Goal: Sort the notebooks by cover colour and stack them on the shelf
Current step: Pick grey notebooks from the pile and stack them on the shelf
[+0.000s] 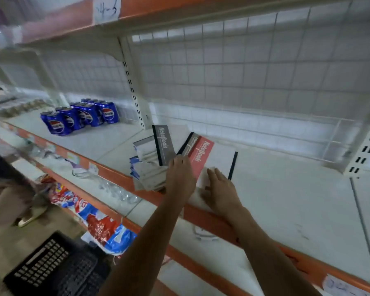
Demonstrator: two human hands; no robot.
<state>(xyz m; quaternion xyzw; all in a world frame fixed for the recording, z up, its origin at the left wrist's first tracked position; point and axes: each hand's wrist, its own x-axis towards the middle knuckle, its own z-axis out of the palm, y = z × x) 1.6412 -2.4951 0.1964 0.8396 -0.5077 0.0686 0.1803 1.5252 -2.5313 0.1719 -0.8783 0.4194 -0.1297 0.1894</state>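
A loose pile of notebooks (146, 165) lies on the white shelf (286, 189) near its orange front edge. A grey notebook (165, 145) leans up at the pile's back. A red notebook (202, 155) with a grey one under it lies just to its right. My left hand (179, 178) grips the pile's right side, fingertips at the red notebook's lower end. A white-backed notebook with a black spine (224, 162) lies flat to the right. My right hand (219, 190) rests flat on it, fingers straight.
Several blue Pepsi cans (81, 116) stand on the same shelf to the left, past an upright post (135, 97). Wire mesh backs the shelf. Lower shelves hold glassware (115, 189) and red-blue packets (103, 227). A black plastic crate (58, 268) sits on the floor. Another person's hand (2, 199) is at far left.
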